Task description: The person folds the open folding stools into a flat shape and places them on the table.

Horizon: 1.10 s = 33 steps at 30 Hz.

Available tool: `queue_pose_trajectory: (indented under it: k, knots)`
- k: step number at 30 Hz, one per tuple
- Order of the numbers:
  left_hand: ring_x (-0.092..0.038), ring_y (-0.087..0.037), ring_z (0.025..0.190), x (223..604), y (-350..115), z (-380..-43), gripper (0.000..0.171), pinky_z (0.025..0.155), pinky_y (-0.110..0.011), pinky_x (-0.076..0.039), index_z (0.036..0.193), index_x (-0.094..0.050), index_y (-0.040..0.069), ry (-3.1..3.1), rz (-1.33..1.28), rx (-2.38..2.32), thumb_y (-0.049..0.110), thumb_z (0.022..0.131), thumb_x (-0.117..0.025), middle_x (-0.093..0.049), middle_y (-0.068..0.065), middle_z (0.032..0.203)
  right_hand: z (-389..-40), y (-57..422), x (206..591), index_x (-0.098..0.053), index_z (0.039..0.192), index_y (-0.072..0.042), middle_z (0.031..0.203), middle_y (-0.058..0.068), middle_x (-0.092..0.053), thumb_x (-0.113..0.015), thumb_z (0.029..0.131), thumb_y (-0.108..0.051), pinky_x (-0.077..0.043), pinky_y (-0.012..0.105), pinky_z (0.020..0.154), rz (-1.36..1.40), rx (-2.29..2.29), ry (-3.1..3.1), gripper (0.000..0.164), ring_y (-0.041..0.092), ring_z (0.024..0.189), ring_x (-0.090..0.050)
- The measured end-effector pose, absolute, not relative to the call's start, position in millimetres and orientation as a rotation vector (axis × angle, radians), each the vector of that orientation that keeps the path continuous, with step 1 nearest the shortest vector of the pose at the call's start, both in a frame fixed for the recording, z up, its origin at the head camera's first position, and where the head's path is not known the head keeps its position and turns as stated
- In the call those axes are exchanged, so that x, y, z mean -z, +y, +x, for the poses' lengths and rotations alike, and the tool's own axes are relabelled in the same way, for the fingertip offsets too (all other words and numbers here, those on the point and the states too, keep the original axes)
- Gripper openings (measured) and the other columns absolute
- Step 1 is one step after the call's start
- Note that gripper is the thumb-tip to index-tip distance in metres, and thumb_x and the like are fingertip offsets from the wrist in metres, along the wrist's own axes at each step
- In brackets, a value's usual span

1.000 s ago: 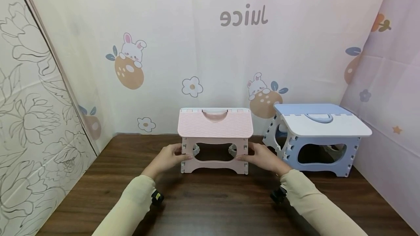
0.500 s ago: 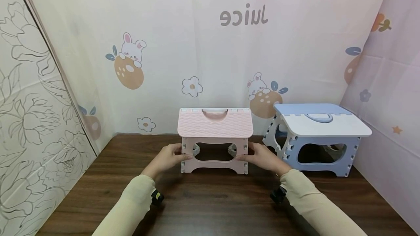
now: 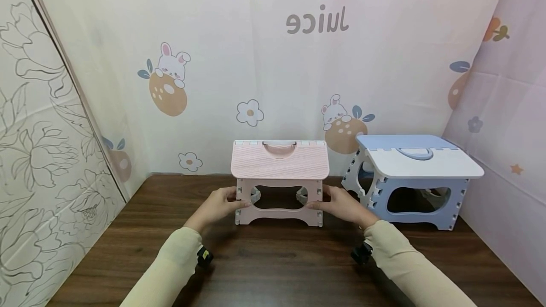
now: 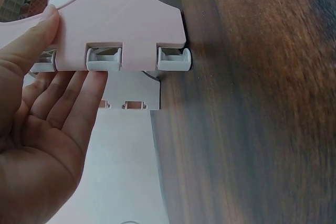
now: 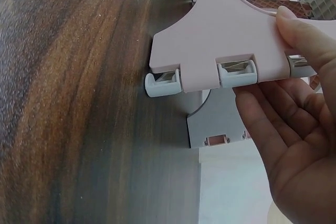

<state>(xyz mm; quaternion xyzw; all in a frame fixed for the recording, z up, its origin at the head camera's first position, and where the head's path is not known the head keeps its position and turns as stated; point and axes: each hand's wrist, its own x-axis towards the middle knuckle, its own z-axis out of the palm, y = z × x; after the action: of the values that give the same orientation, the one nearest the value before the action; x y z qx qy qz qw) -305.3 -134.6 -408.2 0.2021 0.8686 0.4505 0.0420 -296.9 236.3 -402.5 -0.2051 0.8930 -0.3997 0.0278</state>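
A pink folding step stool (image 3: 279, 162) stands unfolded on the table, its top tilted toward me in the head view. My left hand (image 3: 219, 206) grips its left front leg edge, thumb on the front panel and fingers behind. On the opposite edge my right hand (image 3: 339, 203) holds the stool the same way. The left wrist view shows the left thumb (image 4: 47, 22) on the pink panel, with the fingers under the white hinge tabs (image 4: 104, 59). In the right wrist view, the right thumb (image 5: 286, 19) presses near the oval cutout. The stool's rear legs are mostly hidden.
A blue and white folding stool (image 3: 426, 162) stands unfolded to the right, close to my right hand. The dark wood table (image 3: 273, 269) ends at a printed curtain (image 3: 273, 75) behind. Another printed sheet (image 3: 512, 155) borders the right side, and a floral panel (image 3: 42, 155) the left.
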Motion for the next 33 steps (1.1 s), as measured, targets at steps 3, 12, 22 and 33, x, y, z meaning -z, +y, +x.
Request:
queue_pose_trajectory:
  k: [3,12,22,33]
  knots:
    - [-0.067,-0.014,0.093,407.6,-134.5,-305.1,0.038,0.084,-0.04,-0.054,0.118,-0.07,0.008,2.65,0.607,-1.385,0.035,0.091,-0.076,-0.072,-0.002,0.106,-297.5,236.9,403.3,-0.056,0.138,-0.007,0.118,0.007,-0.068,-0.075,0.09,-0.042,-0.055,0.046,0.086,-0.633,1.237,2.757,0.063,0.021,0.101,-0.067]
    - [-0.067,-0.014,0.093,408.0,-136.4,-305.3,0.038,0.084,-0.04,-0.054,0.118,-0.07,0.009,2.659,0.607,-1.38,0.034,0.091,-0.075,-0.072,-0.003,0.107,-298.1,236.4,404.6,-0.056,0.138,-0.007,0.118,0.006,-0.068,-0.075,0.09,-0.042,-0.054,0.047,0.087,-0.646,1.254,2.75,0.062,0.02,0.102,-0.066]
    - [-0.068,-0.014,0.095,407.0,-137.0,-306.2,0.04,0.085,-0.04,-0.054,0.12,-0.07,0.009,2.658,0.626,-1.356,0.037,0.092,-0.074,-0.072,-0.003,0.109,-298.3,237.1,403.5,-0.058,0.135,-0.008,0.116,0.005,-0.069,-0.075,0.09,-0.042,-0.054,0.047,0.086,-0.634,1.251,2.744,0.059,0.02,0.102,-0.066]
    - [-0.068,-0.014,0.095,409.3,-136.3,-307.5,0.041,0.085,-0.041,-0.054,0.121,-0.069,0.009,2.635,0.62,-1.369,0.038,0.092,-0.074,-0.072,-0.003,0.109,-298.7,238.2,404.2,-0.057,0.137,-0.007,0.115,0.005,-0.069,-0.075,0.09,-0.044,-0.054,0.045,0.085,-0.631,1.237,2.738,0.062,0.019,0.101,-0.066]
